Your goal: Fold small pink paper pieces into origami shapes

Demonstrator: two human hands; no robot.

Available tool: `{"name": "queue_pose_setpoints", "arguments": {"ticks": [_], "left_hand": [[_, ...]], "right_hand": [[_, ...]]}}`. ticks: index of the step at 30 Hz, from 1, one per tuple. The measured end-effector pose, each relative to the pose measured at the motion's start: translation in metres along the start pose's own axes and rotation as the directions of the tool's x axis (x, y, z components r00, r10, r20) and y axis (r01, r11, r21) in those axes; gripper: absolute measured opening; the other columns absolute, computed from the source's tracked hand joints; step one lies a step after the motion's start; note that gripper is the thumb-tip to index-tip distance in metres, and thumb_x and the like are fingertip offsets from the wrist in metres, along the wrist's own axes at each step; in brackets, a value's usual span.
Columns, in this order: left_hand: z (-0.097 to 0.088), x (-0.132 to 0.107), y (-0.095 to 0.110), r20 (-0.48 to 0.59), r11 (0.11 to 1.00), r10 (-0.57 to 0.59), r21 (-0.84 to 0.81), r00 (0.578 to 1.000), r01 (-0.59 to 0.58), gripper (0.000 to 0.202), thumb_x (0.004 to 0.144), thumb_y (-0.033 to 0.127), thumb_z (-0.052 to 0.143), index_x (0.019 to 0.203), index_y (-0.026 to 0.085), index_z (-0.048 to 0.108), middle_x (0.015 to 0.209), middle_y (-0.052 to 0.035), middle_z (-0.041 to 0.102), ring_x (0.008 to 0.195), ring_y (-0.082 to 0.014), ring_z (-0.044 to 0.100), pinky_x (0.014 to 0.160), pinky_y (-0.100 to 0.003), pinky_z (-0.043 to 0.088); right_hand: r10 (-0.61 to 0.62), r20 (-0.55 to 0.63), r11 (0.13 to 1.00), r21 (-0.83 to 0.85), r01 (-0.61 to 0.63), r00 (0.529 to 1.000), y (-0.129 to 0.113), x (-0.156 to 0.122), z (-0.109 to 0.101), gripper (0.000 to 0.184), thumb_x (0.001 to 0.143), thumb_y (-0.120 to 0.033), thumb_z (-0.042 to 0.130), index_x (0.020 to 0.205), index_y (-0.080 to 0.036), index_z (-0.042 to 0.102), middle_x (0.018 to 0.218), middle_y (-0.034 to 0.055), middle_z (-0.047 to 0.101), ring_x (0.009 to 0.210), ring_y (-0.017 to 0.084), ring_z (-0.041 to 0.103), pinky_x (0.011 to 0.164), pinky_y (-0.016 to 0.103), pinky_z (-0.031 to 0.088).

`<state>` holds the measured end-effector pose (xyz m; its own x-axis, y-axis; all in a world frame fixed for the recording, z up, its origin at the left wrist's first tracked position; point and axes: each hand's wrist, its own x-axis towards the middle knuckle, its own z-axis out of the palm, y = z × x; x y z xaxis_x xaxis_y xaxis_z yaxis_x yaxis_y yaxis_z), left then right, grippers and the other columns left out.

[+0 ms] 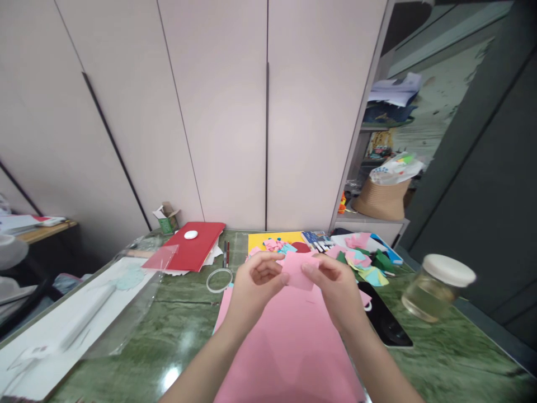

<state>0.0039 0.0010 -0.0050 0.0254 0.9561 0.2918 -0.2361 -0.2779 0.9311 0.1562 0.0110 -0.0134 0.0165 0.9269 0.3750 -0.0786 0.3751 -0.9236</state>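
Note:
Between my two hands, a small piece of pink paper [298, 271] is held up in front of me. My left hand [260, 276] pinches its left edge with thumb and fingers. The right side is gripped by my right hand [334, 280], the thumb lying across the paper's front. Below both hands a large pink sheet [289, 347] lies flat on the green marbled table. Just beyond the hands are a yellow sheet [257, 240] and small pink and blue paper scraps [273, 244] on it, partly hidden by the held paper.
A roll of clear tape [219, 280] and pens [226, 254] lie left of centre, near a red folder [197, 243]. At right are a black tablet or phone [386, 319], a lidded jar of liquid [436, 288] and coloured paper scraps [369, 260]. Plastic film [138, 313] covers the left side.

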Motion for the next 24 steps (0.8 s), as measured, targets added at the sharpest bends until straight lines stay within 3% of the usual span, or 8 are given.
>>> {"name": "queue_pose_setpoints", "arguments": {"ticks": [5,8,13,24], "left_hand": [[-0.001,0.001,-0.003,-0.065,0.992,0.027,-0.12,0.998,-0.034,0.026,0.07,0.023,0.07,0.094,0.019,0.06,0.066,0.0041,0.059,0.06,-0.009,0.055,0.057,-0.02,0.043],[0.0,0.0,-0.001,-0.114,0.996,0.027,-0.077,0.993,-0.036,0.026,0.069,0.024,0.071,0.092,0.019,0.059,0.062,0.0048,0.059,0.057,-0.0097,0.056,0.055,-0.02,0.043],[0.002,-0.004,0.001,-0.091,0.996,0.071,0.068,0.993,-0.065,0.022,0.066,0.018,0.074,0.084,0.018,0.063,0.066,0.0018,0.065,0.064,-0.0113,0.062,0.063,-0.021,0.048],[0.0,-0.005,0.0,-0.125,0.999,0.022,-0.046,0.992,-0.028,0.021,0.061,0.013,0.078,0.076,0.017,0.065,0.063,0.0033,0.064,0.061,-0.0078,0.062,0.057,-0.015,0.047]], "right_hand": [[-0.031,0.185,0.986,-0.157,0.06,0.982,-0.011,0.0,0.0,0.023,0.076,-0.028,0.062,0.059,-0.019,0.05,0.061,-0.0025,0.048,0.062,0.013,0.045,0.057,0.024,0.037],[-0.03,0.261,0.965,-0.245,0.096,0.965,-0.012,0.0,0.0,0.018,0.076,-0.028,0.061,0.062,-0.019,0.054,0.064,-0.0017,0.052,0.064,0.014,0.048,0.059,0.025,0.039],[-0.065,0.163,0.959,-0.261,0.106,0.984,-0.007,-0.002,0.001,0.021,0.078,-0.035,0.062,0.064,-0.018,0.061,0.063,0.0,0.056,0.061,0.014,0.049,0.054,0.025,0.037],[-0.105,0.144,0.965,-0.223,0.135,0.984,-0.013,-0.007,0.002,0.019,0.079,-0.031,0.064,0.064,-0.019,0.06,0.064,-0.0009,0.054,0.065,0.015,0.049,0.06,0.027,0.036]]}}
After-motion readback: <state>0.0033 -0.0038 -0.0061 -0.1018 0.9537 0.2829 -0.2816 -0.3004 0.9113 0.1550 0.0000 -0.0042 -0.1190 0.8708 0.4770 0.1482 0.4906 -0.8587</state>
